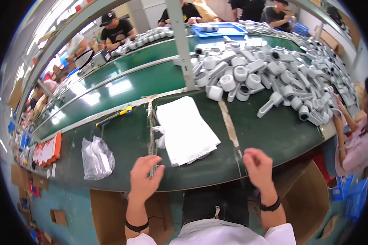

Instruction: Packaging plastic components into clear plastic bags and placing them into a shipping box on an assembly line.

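My left hand (145,176) hovers over the front edge of the dark green work table. Its thumb and fingers are apart, with nothing between them. To the right, my right hand (259,168) is loosely closed near the same edge, its fingers curled in and no object visible in them. Between and beyond both hands lies a stack of white sheets (186,130), set at a slant. A clear plastic bag (97,159) with pale parts inside rests left of my left hand. Farther back is a yellow and black hammer-like tool (114,116).
Grey-white plastic parts with round heads and handles (249,73) are heaped at the back right. A metal post (180,45) rises behind the sheets. Orange-edged flat pieces (48,150) stand at left. Open cardboard boxes (306,192) sit below the table. A person in pink (353,151) works at right.
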`<state>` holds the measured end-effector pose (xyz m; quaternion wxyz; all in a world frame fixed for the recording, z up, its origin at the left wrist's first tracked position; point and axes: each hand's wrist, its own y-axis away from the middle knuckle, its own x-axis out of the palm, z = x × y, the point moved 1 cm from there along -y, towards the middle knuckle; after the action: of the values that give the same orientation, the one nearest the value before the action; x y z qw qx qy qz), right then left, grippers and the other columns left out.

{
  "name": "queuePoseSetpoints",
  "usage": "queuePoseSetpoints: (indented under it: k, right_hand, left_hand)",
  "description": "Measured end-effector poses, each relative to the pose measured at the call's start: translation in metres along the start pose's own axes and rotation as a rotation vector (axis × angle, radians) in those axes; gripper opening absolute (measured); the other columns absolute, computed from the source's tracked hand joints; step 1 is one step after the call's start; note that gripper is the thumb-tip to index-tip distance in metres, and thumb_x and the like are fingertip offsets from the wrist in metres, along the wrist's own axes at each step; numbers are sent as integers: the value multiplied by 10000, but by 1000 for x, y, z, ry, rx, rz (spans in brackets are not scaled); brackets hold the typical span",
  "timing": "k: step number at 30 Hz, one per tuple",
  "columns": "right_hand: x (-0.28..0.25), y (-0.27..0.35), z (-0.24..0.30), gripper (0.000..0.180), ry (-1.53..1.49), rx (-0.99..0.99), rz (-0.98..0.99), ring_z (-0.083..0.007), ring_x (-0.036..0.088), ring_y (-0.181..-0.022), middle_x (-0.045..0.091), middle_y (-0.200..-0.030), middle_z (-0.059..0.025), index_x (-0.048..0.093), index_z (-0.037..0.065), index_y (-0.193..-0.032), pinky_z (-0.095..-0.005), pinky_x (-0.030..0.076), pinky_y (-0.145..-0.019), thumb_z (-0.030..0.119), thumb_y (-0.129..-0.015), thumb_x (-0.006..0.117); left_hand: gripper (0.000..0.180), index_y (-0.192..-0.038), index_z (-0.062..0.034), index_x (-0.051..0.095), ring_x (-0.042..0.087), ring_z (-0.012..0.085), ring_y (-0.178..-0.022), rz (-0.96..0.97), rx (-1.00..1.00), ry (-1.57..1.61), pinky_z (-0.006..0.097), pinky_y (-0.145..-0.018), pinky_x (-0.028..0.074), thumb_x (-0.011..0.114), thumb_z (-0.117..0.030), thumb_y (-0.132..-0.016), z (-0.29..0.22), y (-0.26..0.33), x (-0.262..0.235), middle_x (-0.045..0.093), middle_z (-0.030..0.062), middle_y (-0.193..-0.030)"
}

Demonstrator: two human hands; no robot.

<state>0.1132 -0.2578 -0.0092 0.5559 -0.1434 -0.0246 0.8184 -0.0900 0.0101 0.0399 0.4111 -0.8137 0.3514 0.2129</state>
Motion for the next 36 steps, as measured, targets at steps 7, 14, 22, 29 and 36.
queuePoseSetpoints:
  k: [7, 14, 22, 29, 36]
  right_hand:
    - [-65, -142, -32, 672, 674, 289, -314, -340, 652, -1008, 701, -1024, -156, 588, 24, -1154, -443, 497, -855, 612, -827, 596]
    - [-67, -188, -63, 580, 826, 493, -236, -347, 662, -978, 681, -1045, -194, 640, -1, -1065, -450, 514, -834, 530, -856, 539]
    - [-68, -115, -39, 400, -535, 278, -153, -225, 646, -679, 644, -893, -144, 549, -52, -1120, -338, 530, -570, 175, -793, 514]
    - [-27, 19, 4, 474, -756, 271, 288, -210, 641, -638, 640, -867, -145, 474, -7, -1221, -311, 536, -513, 113, -787, 619]
    - [19, 40, 10, 599, -231, 248, 593, -119, 636, -745, 676, -891, -106, 407, 37, -1373, -242, 511, -617, 76, -834, 665]
  left_hand:
    - [197, -901, -53, 685, 597, 289, -774, 99, 178, -201, 377, -694, 492, 760, -158, -752, -13, -33, 76, 658, 82, -877]
    - [130, -874, -40, 691, 615, 303, -799, 151, 84, -205, 390, -714, 500, 731, -131, -790, -6, -28, 87, 649, 112, -851]
    - [93, -917, -7, 649, 616, 293, -742, 42, 31, -12, 354, -675, 491, 666, -65, -846, -4, -39, 86, 649, 129, -852]
    - [143, -1009, 7, 646, 597, 188, -681, -35, -171, 209, 294, -633, 470, 648, -68, -887, -14, -48, 93, 631, 117, -829]
    - [136, -971, -11, 683, 591, 167, -683, 82, -50, 52, 289, -621, 469, 689, -76, -852, -3, -42, 89, 645, 101, -837]
